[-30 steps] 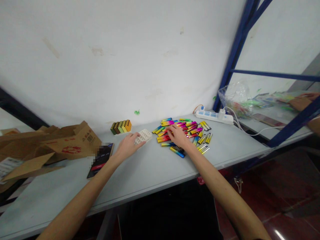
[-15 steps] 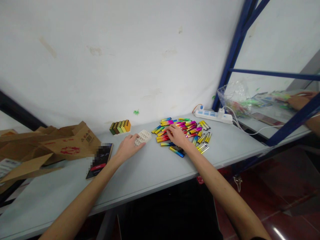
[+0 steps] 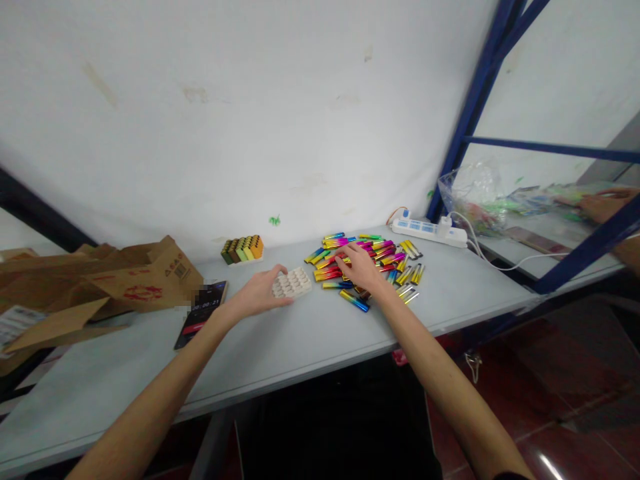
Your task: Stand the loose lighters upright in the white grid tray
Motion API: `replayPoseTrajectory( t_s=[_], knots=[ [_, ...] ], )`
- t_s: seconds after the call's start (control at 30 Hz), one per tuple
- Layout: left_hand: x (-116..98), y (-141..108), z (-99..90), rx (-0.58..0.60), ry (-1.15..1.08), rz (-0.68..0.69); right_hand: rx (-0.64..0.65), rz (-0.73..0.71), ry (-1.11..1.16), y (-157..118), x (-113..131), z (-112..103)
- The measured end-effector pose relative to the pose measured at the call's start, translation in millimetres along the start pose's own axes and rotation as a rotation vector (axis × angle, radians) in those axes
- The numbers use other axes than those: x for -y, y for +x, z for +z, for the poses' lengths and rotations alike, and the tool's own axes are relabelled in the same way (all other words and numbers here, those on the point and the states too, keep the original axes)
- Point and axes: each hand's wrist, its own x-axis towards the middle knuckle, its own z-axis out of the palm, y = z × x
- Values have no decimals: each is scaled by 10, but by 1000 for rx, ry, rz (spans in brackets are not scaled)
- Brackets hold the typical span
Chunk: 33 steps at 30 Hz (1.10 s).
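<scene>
My left hand grips the left end of a white tray with rows of hollows, thumb along the near side and fingers at the far side. The tray is slightly tilted. Over on the right, my right hand rests on a heap of shiny metallic tubes coloured gold, red, blue, pink and silver. Its fingers are curled down among them, and whatever lies under the fingertips is hidden. Near the wall a second tray holds several upright tubes in rows, green, brown, yellow and orange.
An open cardboard box stands at the left beside a phone showing a timer. A white power strip lies at the back right by a blue metal frame. Beyond it are a plastic bag and another person's hand.
My left hand has lifted and shifted the white tray slightly to the right, turning its hollows more into view. My right hand has moved slightly right, still over the heap.
</scene>
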Motion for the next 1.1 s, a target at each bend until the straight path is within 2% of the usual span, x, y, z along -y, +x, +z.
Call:
replayPoseTrajectory(
  t_s=[0.17,0.3,0.43,0.53,0.63,0.73,0.8,0.93,1.1],
  knots=[
    [-88,-114,27,-24,-48,90,118,-100,-2,-12,-66,-51],
    [-51,1,40,-11,-33,101,260,-120,-94,3,-100,-34],
    [-19,142,53,-7,17,121,337,-162,-149,84,-60,10],
    [4,199,76,-16,15,150,392,-197,-104,189,-44,-23],
    [36,208,115,-30,-30,167,418,-202,16,321,-50,-151],
    [53,183,166,-64,-71,126,340,-93,211,479,-36,-282],
    [48,158,204,-88,-92,90,283,11,425,587,-3,-304],
    [10,113,279,-131,-145,80,148,141,799,728,84,-163],
    [-8,78,329,-156,-205,82,-78,265,1009,688,132,34]
  ],
)
